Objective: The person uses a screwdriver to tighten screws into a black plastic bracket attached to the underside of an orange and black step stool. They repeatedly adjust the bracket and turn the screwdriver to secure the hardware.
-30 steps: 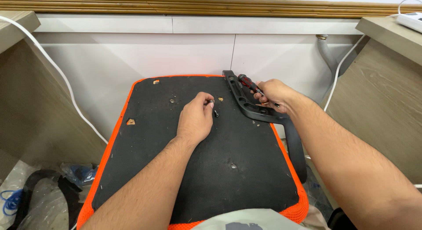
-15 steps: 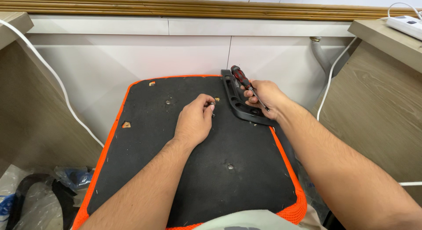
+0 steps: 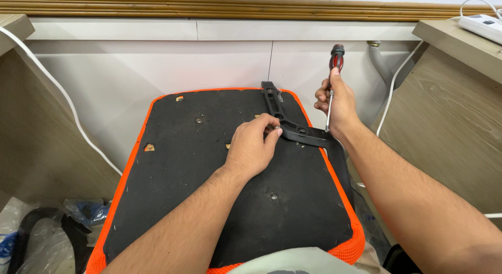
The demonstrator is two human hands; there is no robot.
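Head view: your left hand [image 3: 252, 148] pinches a small fastener at the black armrest bracket [image 3: 293, 126], steadying it; your right hand [image 3: 334, 102] grips the screwdriver [image 3: 332, 80] upright over the seat base [image 3: 209, 164].

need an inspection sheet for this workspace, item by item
surface: black seat underside with orange mesh edge, facing up
job's things: black armrest bracket lying on seat's right side; red-and-black screwdriver
clutter: plastic wrap on floor at left
hands: left hand pinching at bracket; right hand gripping screwdriver upright, tip down
cables: white cable at left; white cable at right
surroundings: white wall panel, wooden desk side
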